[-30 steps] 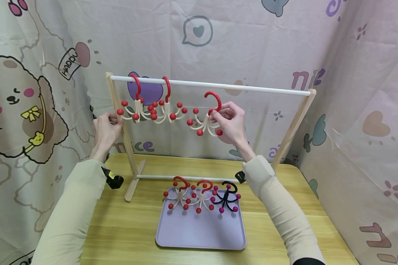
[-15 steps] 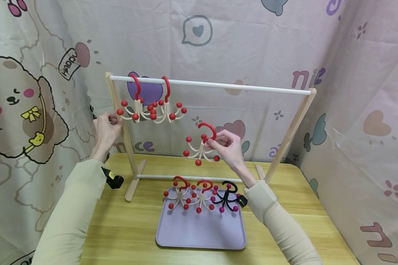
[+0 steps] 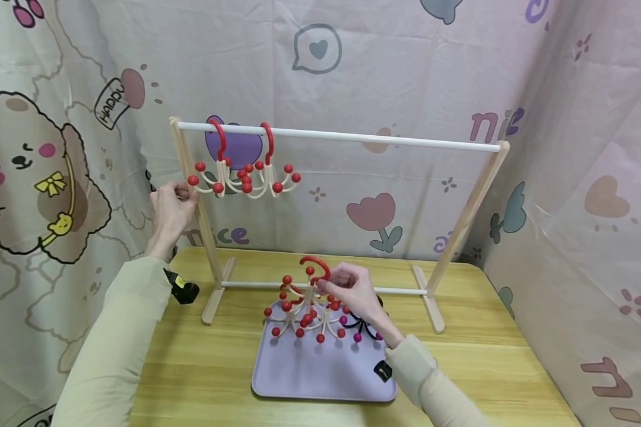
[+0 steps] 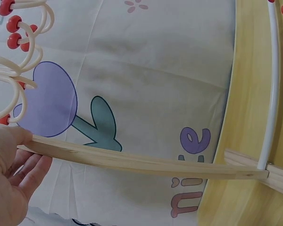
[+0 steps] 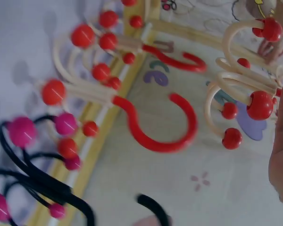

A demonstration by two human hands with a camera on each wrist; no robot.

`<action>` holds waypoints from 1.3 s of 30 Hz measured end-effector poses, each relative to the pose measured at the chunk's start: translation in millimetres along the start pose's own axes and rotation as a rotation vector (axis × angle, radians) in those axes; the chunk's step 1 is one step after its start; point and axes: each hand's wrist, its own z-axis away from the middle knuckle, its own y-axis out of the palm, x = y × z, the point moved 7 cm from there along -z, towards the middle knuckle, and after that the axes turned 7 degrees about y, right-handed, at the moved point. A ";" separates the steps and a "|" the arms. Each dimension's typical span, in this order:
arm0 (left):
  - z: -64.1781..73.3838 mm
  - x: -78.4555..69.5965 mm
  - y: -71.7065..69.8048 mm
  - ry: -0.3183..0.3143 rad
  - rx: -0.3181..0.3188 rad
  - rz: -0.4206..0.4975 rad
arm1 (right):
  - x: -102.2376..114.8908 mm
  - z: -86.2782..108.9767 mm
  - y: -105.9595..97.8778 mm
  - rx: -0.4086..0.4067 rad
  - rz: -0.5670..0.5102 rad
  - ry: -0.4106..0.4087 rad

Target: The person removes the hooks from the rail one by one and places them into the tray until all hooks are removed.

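Note:
My right hand (image 3: 352,290) pinches a multi-arm hanger (image 3: 321,268) just below its red hook. The hanger has curved cream arms tipped with red balls. It is held upright over the back of a lilac tray (image 3: 323,373), overlapping two similar red-hooked hangers there in the head view. A black hanger (image 3: 360,326) with magenta balls sits at the tray's back right, partly behind the right hand. My left hand (image 3: 171,213) grips the left wooden post (image 4: 132,159) of a rack between thumb and fingers. From its white top bar (image 3: 374,139) hang two red-hooked hangers (image 3: 269,178).
The rack's right post (image 3: 467,213) and lower white bar (image 3: 400,290) stand behind the tray on a wooden table (image 3: 192,367). Printed curtains (image 3: 320,95) close in the back and both sides. A black wrist camera (image 3: 383,370) sits low beside the right sleeve.
My right hand has come down from near the top bar to above the tray, carrying the red-hooked hanger with it. The left hand stays on the post, and the two hung hangers keep their places.

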 end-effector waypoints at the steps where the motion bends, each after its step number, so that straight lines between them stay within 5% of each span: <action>1: 0.1 0.2 0.1 -0.004 0.003 0.000 | -2.9 2.9 2.7 0.011 0.014 -0.004; 12: 1.6 3.0 0.3 -0.013 0.005 -0.003 | -30.8 27.8 25.5 0.049 0.081 0.012; 25: -0.1 4.4 1.4 -0.028 0.013 -0.006 | -56.8 41.2 52.4 0.144 0.035 0.048; 39: -0.2 0.5 1.9 -0.015 0.011 -0.002 | -84.7 50.0 69.3 0.175 -0.032 0.198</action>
